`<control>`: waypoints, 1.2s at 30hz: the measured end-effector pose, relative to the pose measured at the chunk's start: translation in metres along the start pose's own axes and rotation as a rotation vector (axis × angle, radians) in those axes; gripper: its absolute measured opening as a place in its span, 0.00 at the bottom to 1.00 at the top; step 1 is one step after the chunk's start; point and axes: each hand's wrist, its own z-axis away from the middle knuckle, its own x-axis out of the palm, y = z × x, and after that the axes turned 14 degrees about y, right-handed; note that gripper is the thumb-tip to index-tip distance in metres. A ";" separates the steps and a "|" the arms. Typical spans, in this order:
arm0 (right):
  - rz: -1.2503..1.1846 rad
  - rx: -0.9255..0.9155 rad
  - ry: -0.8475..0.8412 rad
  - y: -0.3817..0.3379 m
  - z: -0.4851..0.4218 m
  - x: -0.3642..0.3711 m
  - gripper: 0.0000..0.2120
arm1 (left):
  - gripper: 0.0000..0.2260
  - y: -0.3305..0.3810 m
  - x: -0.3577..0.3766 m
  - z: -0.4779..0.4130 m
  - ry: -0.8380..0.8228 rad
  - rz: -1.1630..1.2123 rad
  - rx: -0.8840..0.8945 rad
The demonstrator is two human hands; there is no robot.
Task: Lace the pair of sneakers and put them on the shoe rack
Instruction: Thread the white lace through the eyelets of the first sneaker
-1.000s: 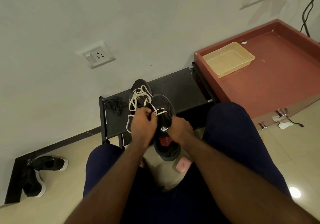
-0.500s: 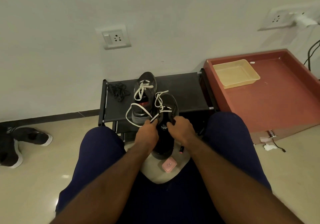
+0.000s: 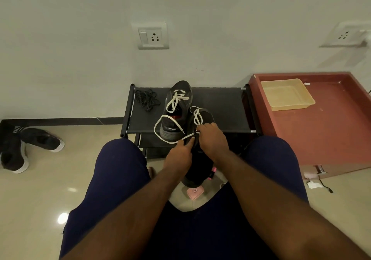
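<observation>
A black sneaker (image 3: 197,165) with a white lace (image 3: 197,116) is held between my knees, its toe over the front edge of the black shoe rack (image 3: 220,107). My left hand (image 3: 178,155) pinches the long loose end of the white lace beside the sneaker's tongue. My right hand (image 3: 210,139) grips the sneaker's upper, with its fingers on the lace at the eyelets. The second black sneaker (image 3: 177,107), laced in white, stands on the rack's top shelf just behind, and its lace hangs in a loop off the front.
A tangle of black laces (image 3: 147,100) lies on the rack's left side. A red-brown cabinet (image 3: 321,131) holding a yellow tray (image 3: 287,95) stands to the right. Two other black shoes (image 3: 26,147) lie on the floor at left. A pink object (image 3: 195,192) lies under the held sneaker.
My view has swung so the rack sits more central. My left hand has pulled back along the lace toward me, and my right hand has moved up onto the sneaker's eyelets.
</observation>
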 end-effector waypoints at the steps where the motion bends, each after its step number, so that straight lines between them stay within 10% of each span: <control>1: 0.002 0.000 0.016 0.000 0.000 0.001 0.13 | 0.25 0.000 0.000 0.000 -0.002 0.000 -0.002; 9: -0.448 0.732 0.364 0.024 0.002 -0.004 0.06 | 0.23 -0.002 0.002 0.000 0.026 0.115 -0.077; 18: -0.155 0.115 0.056 0.004 0.005 0.005 0.17 | 0.25 -0.005 0.000 0.001 0.013 0.090 -0.034; 25: -0.134 0.184 0.147 0.008 0.006 0.010 0.11 | 0.25 -0.004 0.001 0.001 0.002 0.114 -0.067; 31: -0.585 0.774 0.386 0.023 -0.005 0.003 0.07 | 0.24 -0.007 0.003 0.000 0.042 0.190 -0.099; 36: -0.486 0.510 0.306 0.018 -0.002 -0.005 0.16 | 0.24 -0.008 0.001 -0.001 0.040 0.171 -0.095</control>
